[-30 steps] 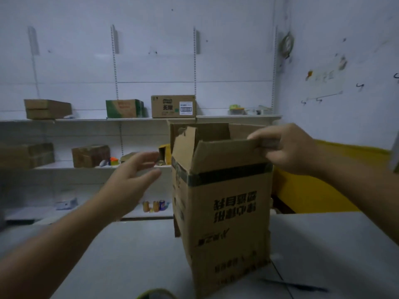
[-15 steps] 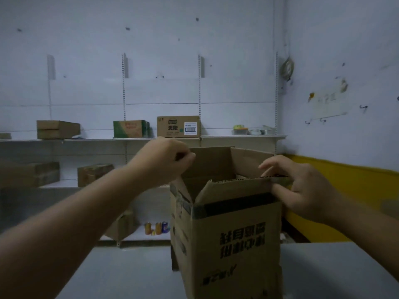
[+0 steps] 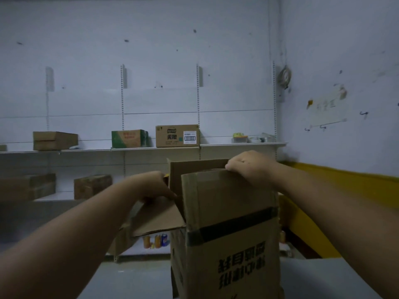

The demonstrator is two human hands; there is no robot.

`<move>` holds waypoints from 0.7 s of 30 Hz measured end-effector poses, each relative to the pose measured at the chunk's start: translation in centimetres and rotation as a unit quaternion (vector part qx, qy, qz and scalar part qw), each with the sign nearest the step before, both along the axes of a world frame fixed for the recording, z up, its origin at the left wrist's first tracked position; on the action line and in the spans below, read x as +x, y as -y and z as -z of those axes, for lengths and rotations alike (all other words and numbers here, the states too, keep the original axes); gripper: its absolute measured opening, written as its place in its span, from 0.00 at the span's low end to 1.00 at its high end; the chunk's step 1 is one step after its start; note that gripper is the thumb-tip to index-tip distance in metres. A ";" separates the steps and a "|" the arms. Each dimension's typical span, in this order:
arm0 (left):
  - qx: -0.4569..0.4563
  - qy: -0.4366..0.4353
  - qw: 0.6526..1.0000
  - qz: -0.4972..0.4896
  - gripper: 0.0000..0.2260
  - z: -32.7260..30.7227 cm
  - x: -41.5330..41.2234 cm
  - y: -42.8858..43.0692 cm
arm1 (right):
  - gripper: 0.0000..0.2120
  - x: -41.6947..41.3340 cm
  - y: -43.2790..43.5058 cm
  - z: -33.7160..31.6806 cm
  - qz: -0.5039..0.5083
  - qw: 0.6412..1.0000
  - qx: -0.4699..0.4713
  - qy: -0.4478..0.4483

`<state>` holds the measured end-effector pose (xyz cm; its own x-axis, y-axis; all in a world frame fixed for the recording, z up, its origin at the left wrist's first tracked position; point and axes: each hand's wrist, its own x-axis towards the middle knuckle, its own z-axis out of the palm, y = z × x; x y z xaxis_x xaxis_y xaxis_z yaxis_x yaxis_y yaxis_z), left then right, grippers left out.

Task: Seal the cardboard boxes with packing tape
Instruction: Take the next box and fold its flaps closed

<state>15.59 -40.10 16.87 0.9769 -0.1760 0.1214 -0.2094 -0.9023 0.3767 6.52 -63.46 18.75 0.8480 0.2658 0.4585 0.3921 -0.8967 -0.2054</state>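
Grips near flap (image 3: 226, 195) of box (image 3: 233, 244) at its top edge with right hand (image 3: 248, 167); holds left flap (image 3: 159, 216), splayed outward, with left hand (image 3: 151, 186). Upright on table (image 3: 133, 281), top open.

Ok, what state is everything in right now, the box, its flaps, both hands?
Tall brown cardboard box: upright, top open.
Left side flap: folded outward, pinched by left hand.
Near flap: standing up, top edge gripped by right hand.
Brown barcode-labelled carton on white shelf: closed.
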 end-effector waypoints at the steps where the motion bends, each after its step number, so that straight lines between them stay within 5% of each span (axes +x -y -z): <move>1: 0.020 0.039 0.999 0.016 0.14 0.3 0.4 0.3 | 0.18 0.0 -0.1 0.0 -0.023 0.999 0.043 -0.011; 4: 0.006 0.098 0.995 0.037 0.07 1.1 0.9 0.5 | 0.19 -0.1 0.5 0.0 -0.052 0.991 0.124 0.025; 8: -0.154 0.127 0.979 0.035 0.14 0.5 0.0 -0.9 | 0.08 -0.1 3.5 0.1 0.117 0.962 0.163 0.183; 10: -0.242 0.142 0.959 0.042 0.09 0.3 -1.4 -1.5 | 0.06 0.0 5.0 0.4 0.139 0.959 0.240 0.051; 12: -0.381 0.129 0.914 0.052 0.06 0.5 -3.0 -1.8 | 0.05 -0.5 5.3 0.6 0.100 0.917 0.374 -0.093; 15: -0.550 0.041 0.829 0.087 0.08 1.2 -5.2 -1.4 | 0.12 -1.0 5.8 1.4 0.060 0.894 0.425 -0.130; 21: -0.397 0.017 0.892 0.216 0.11 3.4 -5.5 1.4 | 0.24 -3.2 7.8 2.4 -0.091 0.850 0.444 -0.267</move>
<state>10.11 -41.46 13.50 0.8318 -0.3810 0.4036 -0.4968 -0.1867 0.8476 3.35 -71.23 16.34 0.9801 0.1653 0.1095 0.1461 -0.2288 -0.9624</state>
